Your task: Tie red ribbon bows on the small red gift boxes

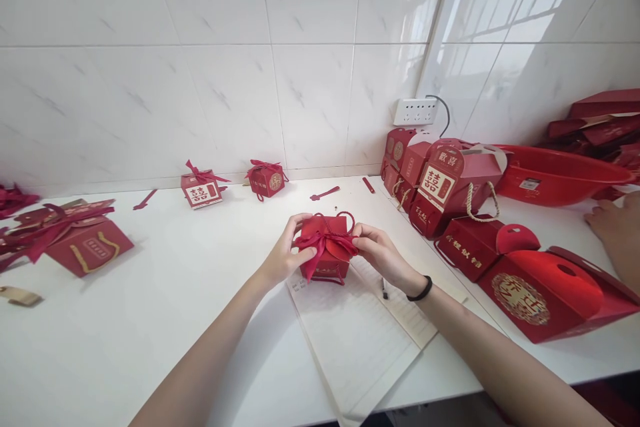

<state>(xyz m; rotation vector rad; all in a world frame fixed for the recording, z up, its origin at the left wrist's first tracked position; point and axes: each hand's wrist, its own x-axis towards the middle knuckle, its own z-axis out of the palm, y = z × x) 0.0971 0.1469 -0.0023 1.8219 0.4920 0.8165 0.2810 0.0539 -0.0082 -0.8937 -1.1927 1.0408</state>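
A small red gift box (325, 267) with a rope handle and a red ribbon bow (326, 240) on top stands at the middle of the white table, over the upper end of an open notebook (355, 333). My left hand (290, 247) is closed on the box's left side, its thumb on the ribbon. On the right, my right hand (383, 250) pinches the right end of the ribbon between thumb and fingers. A dark band circles my right wrist. Beneath that hand, a pen (385, 288) lies on the notebook.
Two small ribboned boxes (203, 188) (267, 180) stand near the wall. A larger ribboned box (90, 243) is at left. Several red boxes (443, 190) line the right, before a red basin (560, 177). Another person's hand (613, 227) is at far right.
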